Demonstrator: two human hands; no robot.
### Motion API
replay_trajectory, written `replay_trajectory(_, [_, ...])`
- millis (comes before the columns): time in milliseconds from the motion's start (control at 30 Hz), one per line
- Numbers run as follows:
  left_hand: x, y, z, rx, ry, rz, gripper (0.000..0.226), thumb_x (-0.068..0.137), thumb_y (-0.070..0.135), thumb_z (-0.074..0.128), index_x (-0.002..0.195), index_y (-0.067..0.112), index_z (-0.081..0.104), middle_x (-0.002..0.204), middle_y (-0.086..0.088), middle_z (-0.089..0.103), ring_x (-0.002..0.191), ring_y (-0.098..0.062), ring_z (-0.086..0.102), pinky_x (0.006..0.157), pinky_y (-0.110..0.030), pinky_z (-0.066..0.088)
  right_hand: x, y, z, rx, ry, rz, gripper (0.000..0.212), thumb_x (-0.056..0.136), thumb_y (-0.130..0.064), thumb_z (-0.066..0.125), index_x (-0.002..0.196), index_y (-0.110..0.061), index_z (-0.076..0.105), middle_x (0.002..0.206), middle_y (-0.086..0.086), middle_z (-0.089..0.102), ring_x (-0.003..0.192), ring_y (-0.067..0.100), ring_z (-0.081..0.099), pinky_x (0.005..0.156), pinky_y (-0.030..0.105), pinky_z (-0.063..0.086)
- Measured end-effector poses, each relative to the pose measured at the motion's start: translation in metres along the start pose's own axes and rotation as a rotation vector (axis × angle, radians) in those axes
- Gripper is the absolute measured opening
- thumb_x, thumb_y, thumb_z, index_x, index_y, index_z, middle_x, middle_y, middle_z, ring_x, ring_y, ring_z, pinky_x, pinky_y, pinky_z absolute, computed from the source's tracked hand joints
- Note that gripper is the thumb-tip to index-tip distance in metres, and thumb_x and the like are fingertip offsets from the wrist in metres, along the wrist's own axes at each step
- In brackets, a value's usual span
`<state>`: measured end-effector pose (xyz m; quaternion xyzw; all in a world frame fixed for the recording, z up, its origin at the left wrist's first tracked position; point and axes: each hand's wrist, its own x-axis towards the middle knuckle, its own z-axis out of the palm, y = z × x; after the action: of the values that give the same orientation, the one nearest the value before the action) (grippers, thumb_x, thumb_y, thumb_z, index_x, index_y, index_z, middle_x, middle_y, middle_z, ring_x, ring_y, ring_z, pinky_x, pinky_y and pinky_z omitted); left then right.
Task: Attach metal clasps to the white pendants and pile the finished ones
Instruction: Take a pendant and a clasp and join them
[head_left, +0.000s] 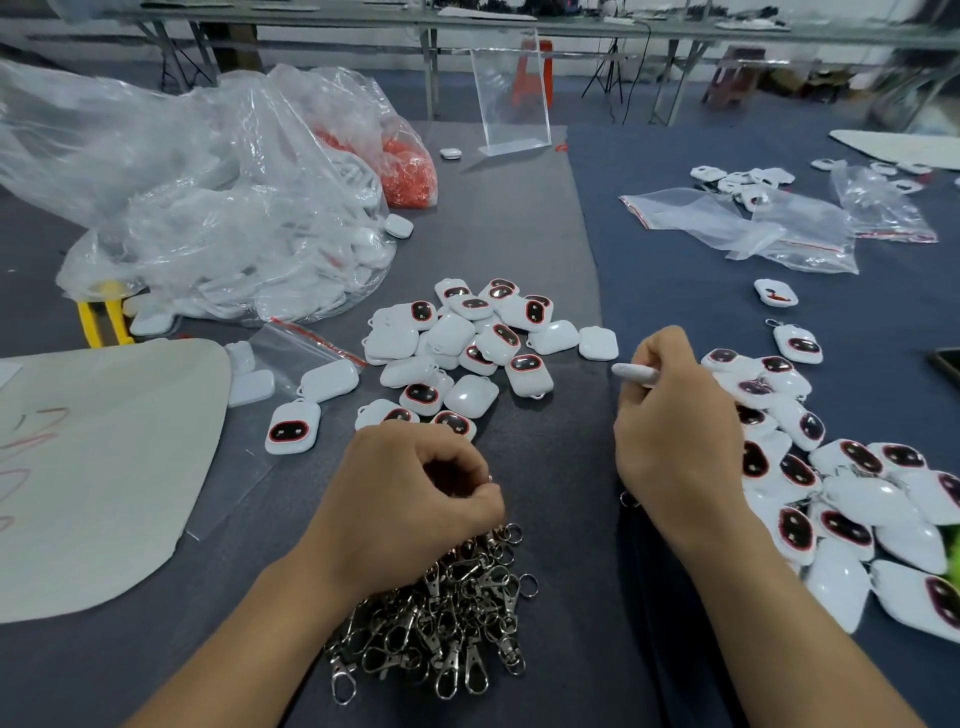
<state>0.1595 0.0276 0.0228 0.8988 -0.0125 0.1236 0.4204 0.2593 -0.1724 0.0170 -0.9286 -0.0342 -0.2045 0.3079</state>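
Now my left hand (410, 499) curls over the heap of silver metal clasps (441, 618), pinching a small metal ring (489, 479). My right hand (675, 441) grips a blurred white piece (635, 374) beside the pile of white dark-faced plastic pendants (841, 499).

No text, label, brand or number could be read anywhere. The pale sheet (104, 493) lying on the table (545, 234) at the left carried a few red pen strokes, but these did not form letters or figures that could be made out. The white pendants (457, 338) showed only a dark oval window with a red rim. If anything was printed inside it, it was too small to tell.
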Motion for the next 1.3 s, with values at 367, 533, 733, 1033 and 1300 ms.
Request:
replay_trajectory(367, [0.011,-0.016,0.0,-0.229,0.096,-0.111,0.014,0.085,0.017,0.08,0.081,0.03,0.08,0.076,0.013,0.076,0.071,-0.005,0.072,0.068,-0.019,0.055,-0.039,-0.041,0.015,0.807,-0.723,0.103,0.011,0.079,-0.022,0.069,0.087,-0.023,0.077,0.064,-0.004,0.063,0.06,0.01,0.053,0.056,0.032,0.043])
replay_trajectory(533, [0.013,-0.014,-0.001,-0.35,0.032,-0.084,0.01,0.081,0.027,0.071,0.085,0.031,0.079,0.08,0.003,0.077,0.073,-0.011,0.07,0.072,-0.029,0.057,-0.036,-0.044,0.008,1.032,-0.747,0.248,0.007,0.071,-0.009,0.072,0.068,-0.015,0.074,0.065,0.008,0.063,0.05,0.011,0.05,0.045,0.02,0.039])
replay_trajectory(733, [0.011,-0.011,0.0,-0.34,0.077,-0.113,0.01,0.075,0.028,0.075,0.082,0.033,0.08,0.081,0.006,0.078,0.079,-0.02,0.073,0.078,-0.048,0.06,-0.035,-0.044,0.006,1.063,-0.699,0.282,0.023,0.08,0.004,0.076,0.067,-0.015,0.073,0.063,0.007,0.064,0.055,0.013,0.053,0.049,0.021,0.042])
replay_trajectory(1033, [0.006,-0.007,0.0,-0.171,0.17,-0.042,0.022,0.074,0.011,0.086,0.075,0.033,0.08,0.076,0.017,0.075,0.069,-0.008,0.07,0.064,-0.021,0.054,-0.039,-0.041,0.005,0.695,-0.485,-0.084,0.01,0.078,-0.016,0.075,0.069,-0.017,0.07,0.061,0.002,0.065,0.057,0.005,0.053,0.051,0.034,0.047])
replay_trajectory(1300, [0.008,-0.009,0.002,-0.335,0.168,-0.139,0.014,0.078,0.014,0.08,0.076,0.027,0.081,0.071,0.002,0.076,0.066,-0.02,0.07,0.068,-0.037,0.059,-0.038,-0.041,0.008,0.729,-0.474,-0.015,0.013,0.077,-0.015,0.083,0.073,-0.024,0.076,0.065,-0.003,0.07,0.059,0.003,0.059,0.053,0.023,0.049])
